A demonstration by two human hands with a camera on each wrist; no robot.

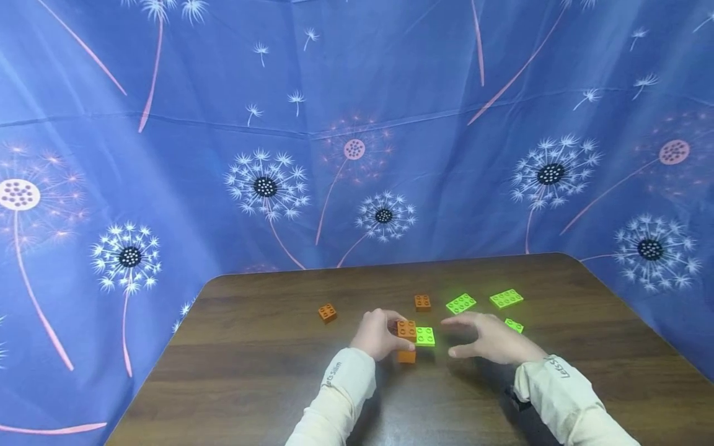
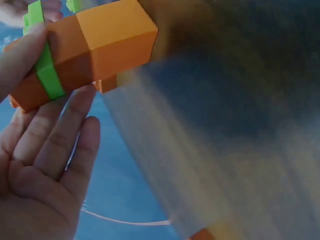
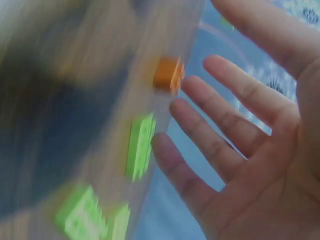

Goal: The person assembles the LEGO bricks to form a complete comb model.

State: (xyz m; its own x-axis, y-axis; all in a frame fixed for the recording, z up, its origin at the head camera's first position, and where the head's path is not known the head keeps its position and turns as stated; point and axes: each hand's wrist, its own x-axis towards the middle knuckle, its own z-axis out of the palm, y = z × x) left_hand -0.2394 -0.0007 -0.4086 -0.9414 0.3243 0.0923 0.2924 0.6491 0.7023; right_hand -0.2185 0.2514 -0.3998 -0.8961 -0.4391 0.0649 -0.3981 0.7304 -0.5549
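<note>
A stack of toy building bricks stands near the middle of the table, with an orange brick (image 1: 406, 329) on top, a bright green plate (image 1: 426, 336) jutting out to the right beneath it, and orange below. My left hand (image 1: 376, 334) grips it from the left. In the left wrist view, the thumb lies over the green layer and fingertips touch the opposite side of the orange bricks (image 2: 120, 35). To the right of the stack, apart from it, my right hand (image 1: 496, 339) is spread with thumb and fingers wide. Its palm (image 3: 260, 200) holds nothing.
Loose orange bricks lie behind, one (image 1: 327, 313) to the left and one (image 1: 422, 302) beyond the stack. Green plates (image 1: 460, 303) lie at the back right, one (image 1: 514, 325) partly behind my right hand. A blue dandelion-print cloth (image 1: 446, 204) hangs behind the wooden table (image 1: 251, 371).
</note>
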